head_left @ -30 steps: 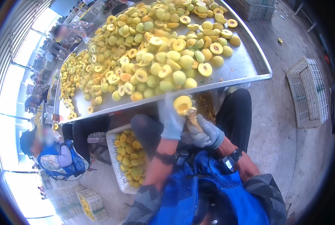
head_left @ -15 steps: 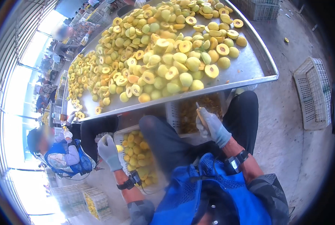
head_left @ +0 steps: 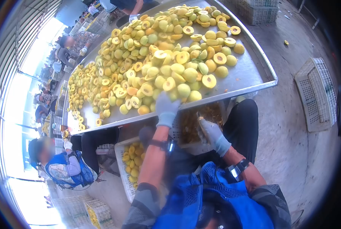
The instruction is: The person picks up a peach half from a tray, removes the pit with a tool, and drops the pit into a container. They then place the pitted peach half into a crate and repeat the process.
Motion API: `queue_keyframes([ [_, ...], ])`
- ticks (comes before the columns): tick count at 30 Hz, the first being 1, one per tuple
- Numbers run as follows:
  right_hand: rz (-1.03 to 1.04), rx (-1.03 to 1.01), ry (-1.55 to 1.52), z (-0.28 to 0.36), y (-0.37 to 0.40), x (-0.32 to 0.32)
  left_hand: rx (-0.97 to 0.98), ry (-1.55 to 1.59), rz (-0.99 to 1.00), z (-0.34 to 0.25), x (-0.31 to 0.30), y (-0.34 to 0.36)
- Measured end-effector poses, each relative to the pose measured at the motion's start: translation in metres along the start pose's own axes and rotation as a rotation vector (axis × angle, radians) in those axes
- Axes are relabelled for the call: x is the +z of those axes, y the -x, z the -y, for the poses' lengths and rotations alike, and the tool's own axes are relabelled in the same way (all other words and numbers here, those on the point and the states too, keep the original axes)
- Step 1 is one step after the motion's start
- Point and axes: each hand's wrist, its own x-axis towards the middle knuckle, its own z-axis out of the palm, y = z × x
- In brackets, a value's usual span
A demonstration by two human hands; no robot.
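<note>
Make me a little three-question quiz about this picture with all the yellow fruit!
1. True or false: the left hand reaches the fruit pile at the near edge of the metal table.
2. The right hand holds: A) a small tool, B) a cup, C) a brush.
3. Fill in: under the table, the white crate by the knee holds yellow ____.
Key: 1 true; 2 A; 3 fruit.

Steel table (head_left: 250, 70) heaped with halved peaches (head_left: 190, 73)
</note>
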Motion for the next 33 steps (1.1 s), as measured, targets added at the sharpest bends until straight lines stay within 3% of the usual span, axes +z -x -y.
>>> queue_keyframes([
  [3,-0.013,0.009,-0.039,0.001,0.003,0.003,0.187,0.037,-0.088,0.017,0.002,0.006],
  [6,0.007,-0.036,0.005,0.005,0.008,0.007,0.077,0.641,-0.027,0.059,-0.001,0.016],
  [9,0.159,-0.172,0.059,0.016,0.021,0.008,-0.131,1.445,0.135,0.038,-0.049,0.051],
  [13,0.235,-0.114,0.101,0.044,0.044,0.025,-0.203,1.939,0.255,0.025,-0.061,0.083],
  [17,0.271,-0.193,0.224,0.054,0.056,0.034,-0.192,2.096,0.358,0.015,-0.056,0.095],
  [19,0.266,-0.240,0.294,0.058,0.060,0.039,-0.018,1.380,0.103,0.009,-0.049,0.106],
  [21,0.262,-0.286,0.372,0.062,0.058,0.041,0.074,0.943,-0.041,0.008,-0.039,0.112],
  [22,0.230,-0.324,0.427,0.061,0.054,0.042,0.092,0.869,-0.070,0.011,-0.033,0.112],
  [24,0.171,-0.401,0.537,0.055,0.044,0.045,-0.058,1.105,-0.022,0.009,-0.030,0.113],
  [27,0.136,-0.435,0.557,0.053,0.041,0.052,-0.446,1.752,0.161,-0.006,-0.039,0.111],
  [29,0.100,-0.436,0.615,0.051,0.039,0.055,-0.509,1.832,0.196,-0.023,-0.054,0.111],
  [33,0.057,-0.448,0.614,0.043,0.034,0.058,-0.364,1.693,0.141,-0.022,-0.043,0.113],
])
